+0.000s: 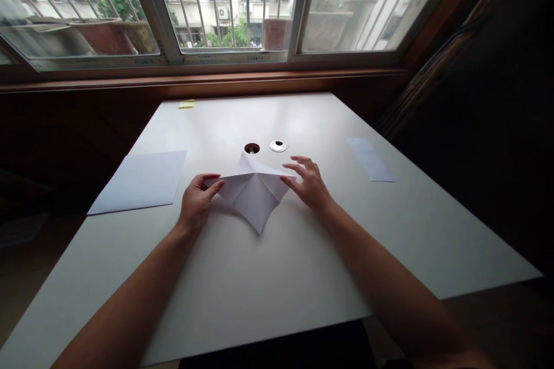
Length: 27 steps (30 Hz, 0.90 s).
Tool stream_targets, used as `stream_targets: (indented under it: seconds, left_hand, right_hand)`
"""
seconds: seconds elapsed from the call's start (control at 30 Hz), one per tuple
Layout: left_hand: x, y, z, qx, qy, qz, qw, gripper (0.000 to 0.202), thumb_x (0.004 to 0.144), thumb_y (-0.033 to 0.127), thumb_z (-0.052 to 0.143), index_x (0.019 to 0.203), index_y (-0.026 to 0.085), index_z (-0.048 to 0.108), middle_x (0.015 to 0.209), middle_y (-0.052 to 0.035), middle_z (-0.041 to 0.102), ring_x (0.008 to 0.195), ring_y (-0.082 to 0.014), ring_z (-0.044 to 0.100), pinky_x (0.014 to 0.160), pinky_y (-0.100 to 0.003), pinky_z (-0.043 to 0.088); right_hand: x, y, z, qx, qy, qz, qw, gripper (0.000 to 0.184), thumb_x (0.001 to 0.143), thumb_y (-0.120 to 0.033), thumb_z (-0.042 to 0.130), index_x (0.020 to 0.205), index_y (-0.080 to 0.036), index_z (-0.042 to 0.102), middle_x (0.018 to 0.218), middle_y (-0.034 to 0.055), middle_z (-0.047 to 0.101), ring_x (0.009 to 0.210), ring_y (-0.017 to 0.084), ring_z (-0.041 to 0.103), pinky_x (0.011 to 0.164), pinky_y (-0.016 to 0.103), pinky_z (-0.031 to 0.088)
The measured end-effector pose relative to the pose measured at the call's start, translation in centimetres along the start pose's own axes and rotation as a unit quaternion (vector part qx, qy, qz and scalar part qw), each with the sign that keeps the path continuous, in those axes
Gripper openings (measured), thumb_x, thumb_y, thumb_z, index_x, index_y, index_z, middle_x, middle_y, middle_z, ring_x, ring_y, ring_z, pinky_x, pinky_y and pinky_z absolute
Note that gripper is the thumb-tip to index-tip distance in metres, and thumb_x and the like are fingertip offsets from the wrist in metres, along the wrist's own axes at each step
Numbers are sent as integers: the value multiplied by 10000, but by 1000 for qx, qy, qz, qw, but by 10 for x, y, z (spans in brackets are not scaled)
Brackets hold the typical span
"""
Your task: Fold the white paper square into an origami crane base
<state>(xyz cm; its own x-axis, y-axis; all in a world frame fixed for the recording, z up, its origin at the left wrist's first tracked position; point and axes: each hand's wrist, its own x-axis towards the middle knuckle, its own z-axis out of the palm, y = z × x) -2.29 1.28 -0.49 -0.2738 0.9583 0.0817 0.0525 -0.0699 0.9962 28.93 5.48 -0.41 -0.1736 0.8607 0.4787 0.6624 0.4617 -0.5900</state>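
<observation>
Head view: at the centre of the frame, the left corner of a folded white paper (258,202) is pinched by the left hand (198,199), the thumb closed against the fingers. The right corner is met by the thumb of the right hand (310,187), whose fingers are loosely spread; whether the corner is also gripped by a fingertip cannot be told. Between the hands the paper is spread in a creased, kite-like shape, one point directed toward the bottom of the frame and another toward the top.

A slip at the right corner seems the likeliest fault, since a lighter contact is made there than on the left. If the corners were pulled unevenly, the creases could be skewed or the thin sheet torn. If too much pressure were applied, stray folds could be set in the panels.

Just beyond the upper point, a round hole (252,149) is cut in the counter (268,288), with a ring-shaped cover (277,146) beside it. Farther out, a larger sheet (142,181) is seen at left, a paper strip (371,160) at right, and a yellow slip (186,104) at upper left, below the barred window (303,6).
</observation>
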Motion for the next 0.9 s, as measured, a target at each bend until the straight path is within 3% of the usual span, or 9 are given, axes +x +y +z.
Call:
stream_targets:
  seconds: [0.17,0.27,0.37,0.5,0.67,0.9]
  left_hand:
    - [-3,4,-1,63,-45,1,997,438,708,490,810,1014,189,724,737,-2,651,670,-136,563,615,-235,410]
    - [-5,8,-2,98,-77,7,992,401,747,493,780,1010,198,716,830,-25,695,747,-167,624,676,-262,454]
    - [-4,12,-3,161,-88,66,981,331,781,490,751,951,207,723,955,-43,703,858,-198,656,785,-305,487]
    - [-2,11,-5,263,-114,152,946,332,815,499,720,1028,245,729,1059,-45,675,1006,-232,624,931,-367,471]
    - [-4,1,-3,407,-123,211,880,504,783,528,748,1230,308,667,1236,-62,617,1133,-298,508,1038,-479,412]
    - [-7,-5,-1,432,-193,288,833,734,825,618,653,1440,261,470,1431,-115,516,1274,-332,432,1098,-508,382]
  right_hand:
    - [-2,-13,3,10,-114,-126,985,528,893,-520,632,1374,-317,552,1425,80,540,1310,288,498,1107,511,441]
    - [-4,-14,9,23,-140,-131,981,575,895,-517,632,1416,-308,509,1425,91,545,1312,280,510,1111,497,446]
    - [-4,-10,13,24,-155,-123,980,580,898,-524,626,1423,-313,499,1424,86,550,1318,277,510,1118,496,442]
    - [-4,-7,13,25,-167,-112,979,594,899,-535,619,1433,-308,489,1435,84,539,1329,275,499,1132,488,429]
    - [-4,-9,13,27,-166,-104,980,584,906,-536,606,1428,-297,499,1429,99,536,1337,285,485,1135,500,421]
    - [-7,-13,15,38,-171,-90,980,603,906,-555,594,1440,-296,487,1446,100,517,1349,292,464,1142,510,407]
